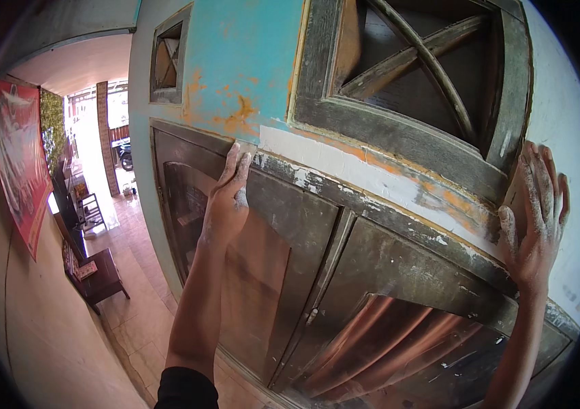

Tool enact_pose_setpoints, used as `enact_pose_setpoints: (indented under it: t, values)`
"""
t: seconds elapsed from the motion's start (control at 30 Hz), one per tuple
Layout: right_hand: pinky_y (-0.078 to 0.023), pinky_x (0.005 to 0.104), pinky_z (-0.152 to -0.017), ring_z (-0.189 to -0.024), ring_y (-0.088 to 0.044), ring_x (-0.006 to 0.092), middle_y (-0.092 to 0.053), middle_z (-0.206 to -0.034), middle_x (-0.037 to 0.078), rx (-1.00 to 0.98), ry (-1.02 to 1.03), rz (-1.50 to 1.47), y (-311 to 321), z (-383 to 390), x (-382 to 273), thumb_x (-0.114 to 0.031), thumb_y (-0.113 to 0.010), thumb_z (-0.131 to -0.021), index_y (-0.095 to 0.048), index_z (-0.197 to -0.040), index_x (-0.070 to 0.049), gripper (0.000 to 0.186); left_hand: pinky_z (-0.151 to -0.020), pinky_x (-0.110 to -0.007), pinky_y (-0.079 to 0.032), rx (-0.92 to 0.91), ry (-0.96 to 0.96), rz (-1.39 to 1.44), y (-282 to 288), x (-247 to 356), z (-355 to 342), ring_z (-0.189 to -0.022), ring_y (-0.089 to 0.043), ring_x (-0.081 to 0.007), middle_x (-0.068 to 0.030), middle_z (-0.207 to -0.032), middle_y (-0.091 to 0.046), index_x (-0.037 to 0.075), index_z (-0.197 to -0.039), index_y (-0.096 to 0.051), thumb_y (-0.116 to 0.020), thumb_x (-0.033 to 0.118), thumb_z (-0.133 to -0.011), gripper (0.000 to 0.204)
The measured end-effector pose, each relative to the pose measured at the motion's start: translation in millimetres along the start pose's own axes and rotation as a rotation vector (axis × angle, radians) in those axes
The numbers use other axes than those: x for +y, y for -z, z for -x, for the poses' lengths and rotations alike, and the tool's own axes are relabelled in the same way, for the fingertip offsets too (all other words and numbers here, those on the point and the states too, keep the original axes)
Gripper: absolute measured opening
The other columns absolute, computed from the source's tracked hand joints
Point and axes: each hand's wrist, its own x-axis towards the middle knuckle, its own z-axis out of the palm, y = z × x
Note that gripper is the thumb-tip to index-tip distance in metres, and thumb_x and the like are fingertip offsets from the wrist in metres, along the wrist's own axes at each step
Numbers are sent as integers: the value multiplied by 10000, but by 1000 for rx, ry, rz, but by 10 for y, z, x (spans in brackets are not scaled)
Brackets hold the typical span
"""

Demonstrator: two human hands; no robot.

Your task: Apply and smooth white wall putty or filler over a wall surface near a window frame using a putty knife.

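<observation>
My left hand (230,194) is raised to the top of the dark wooden window frame (283,180), two fingers stretched upward and close together. At its fingertips shows the edge of a thin flat grey blade (252,144), pressed to the wall; most of it is hidden by the hand. A smooth strip of white putty (317,153) runs rightward from there, below the turquoise wall (256,61). White smears mark the left hand. My right hand (535,211), dusted white, lies open and flat against the wall beside the frame, fingers spread upward.
Above the putty is a wooden vent opening (419,51) with crossed bars. Window panes with a brown curtain (378,347) sit below. To the left, a tiled passage (133,307) holds a dark low table (102,276) and a red hanging poster (21,157).
</observation>
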Motion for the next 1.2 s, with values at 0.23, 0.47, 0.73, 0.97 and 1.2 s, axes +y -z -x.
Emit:
enact_pose_setpoints:
  t: [0.23, 0.47, 0.73, 0.97, 1.2]
  values:
    - [-131, 526, -1322, -1579, -302, 246, -423, -1660, 46, 2, -10, -5, -58, 1, -18, -427, -627, -979, -484, -1576, -215, 650, -1143, -408, -469, 13, 19, 10, 60, 42, 30, -1423, -516, -373, -200, -1637, -410, 4, -1448, -585, -486, -118, -945, 527]
    - [-130, 520, -1324, -1578, -304, 246, -427, -1658, 44, -6, -16, -26, -53, -6, -52, -426, -622, -982, -482, -1577, -209, 648, -1134, -414, -477, -2, -7, -41, 71, 35, 62, -1427, -503, -383, -201, -1637, -406, -2, -1454, -573, -482, -131, -927, 550]
    - [-123, 518, -1325, -1582, -296, 243, -422, -1662, 41, 14, 9, -38, -89, 12, -30, -374, -627, -981, -484, -1575, -208, 634, -1147, -419, -466, 42, -10, 4, -14, 64, 88, -1444, -474, -397, -206, -1627, -419, 30, -1460, -579, -496, -129, -920, 569]
    - [-123, 519, -1325, -1581, -298, 249, -422, -1662, 47, 28, -11, -52, -111, 18, -1, -371, -626, -980, -481, -1577, -195, 640, -1131, -431, -483, 45, -5, -29, -77, 159, 108, -1442, -479, -394, -184, -1636, -413, 55, -1484, -562, -498, -146, -889, 631]
    - [-132, 535, -1322, -1580, -304, 259, -428, -1660, 46, 36, -6, -66, -78, -3, -31, -378, -640, -966, -480, -1577, -194, 658, -1095, -422, -515, 92, -61, -70, -138, 125, 138, -1420, -501, -398, -177, -1638, -411, 67, -1490, -554, -496, -156, -873, 659]
